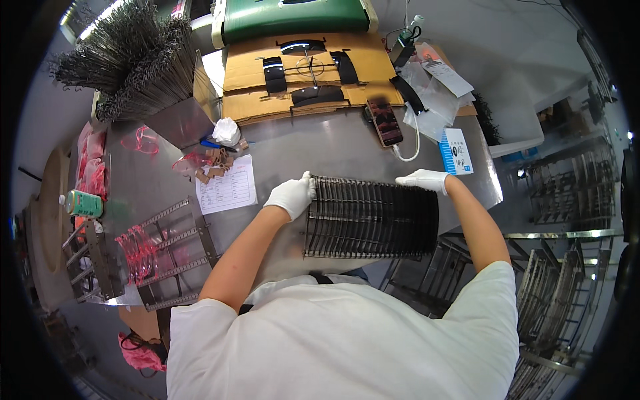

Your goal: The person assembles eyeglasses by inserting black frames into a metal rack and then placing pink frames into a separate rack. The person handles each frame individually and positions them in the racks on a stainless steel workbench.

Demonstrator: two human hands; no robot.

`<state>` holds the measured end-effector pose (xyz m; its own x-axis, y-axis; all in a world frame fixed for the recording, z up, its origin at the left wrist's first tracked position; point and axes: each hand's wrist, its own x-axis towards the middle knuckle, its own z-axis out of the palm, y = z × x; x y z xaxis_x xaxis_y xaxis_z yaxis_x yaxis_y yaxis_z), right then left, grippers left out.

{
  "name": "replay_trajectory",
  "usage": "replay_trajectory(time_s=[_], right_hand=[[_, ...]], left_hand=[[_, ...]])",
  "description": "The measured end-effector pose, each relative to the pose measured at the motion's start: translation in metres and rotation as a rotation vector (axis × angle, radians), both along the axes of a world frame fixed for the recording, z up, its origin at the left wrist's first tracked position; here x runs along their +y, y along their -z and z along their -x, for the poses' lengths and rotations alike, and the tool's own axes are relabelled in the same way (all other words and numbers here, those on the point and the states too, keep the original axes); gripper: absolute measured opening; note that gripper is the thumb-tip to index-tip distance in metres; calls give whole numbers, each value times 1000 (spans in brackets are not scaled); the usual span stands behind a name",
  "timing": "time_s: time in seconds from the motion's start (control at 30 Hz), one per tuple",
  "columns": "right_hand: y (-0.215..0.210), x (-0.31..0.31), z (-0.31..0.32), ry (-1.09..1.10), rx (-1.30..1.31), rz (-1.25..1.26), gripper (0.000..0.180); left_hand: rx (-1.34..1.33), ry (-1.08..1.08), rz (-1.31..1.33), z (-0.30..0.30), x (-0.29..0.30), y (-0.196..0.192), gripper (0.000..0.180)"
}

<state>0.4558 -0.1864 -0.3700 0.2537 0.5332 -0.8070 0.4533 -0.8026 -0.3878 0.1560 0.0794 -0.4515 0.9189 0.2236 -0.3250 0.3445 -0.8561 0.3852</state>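
A metal rack packed with a row of dark, glossy curved lenses [373, 217] lies in front of me, overlapping the near table edge. My left hand [291, 198], in a white glove, is closed on the rack's far left corner. At the far right corner, my right hand [427, 180], also white-gloved, grips the rack's edge with its fingers pointing left. The undersides of both hands are hidden. Beyond the rack, several similar dark lenses hang on a wire holder [310, 67] over brown cardboard [250, 110].
A phone [383, 122] with a white cable and a blue-white box [455, 152] sit right. Leftward are a written sheet [227, 186], a rack [170, 247] with pink-clear pieces, a green bottle [85, 203] and a metal bin of wire hooks [177, 120]. A green conveyor [297, 19] stands behind.
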Motion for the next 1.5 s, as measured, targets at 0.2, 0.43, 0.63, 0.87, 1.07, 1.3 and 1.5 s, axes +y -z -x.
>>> replay_trajectory(time_s=[0.2,0.43,0.63,0.87,1.07,1.3,1.5], right_hand=[[-43,9,20,-72,-133,-164,57],[-137,15,102,-453,-745,-762,40],[-37,28,122,-511,-980,-1080,31],[4,29,94,-552,-1041,-1077,25],[3,16,104,-419,-980,-1116,22],[-27,39,189,67,-803,-1147,34],[15,72,206,-167,-959,-885,24]], left_hand=[[-166,-205,486,15,8,-44,84],[-989,-225,-193,106,-28,-153,54],[-1105,343,-466,136,-45,-134,19],[-906,622,-111,103,-101,-95,23],[-675,489,237,92,-65,-152,28],[-218,-451,-432,117,100,-69,29],[61,-666,-491,130,158,3,28]])
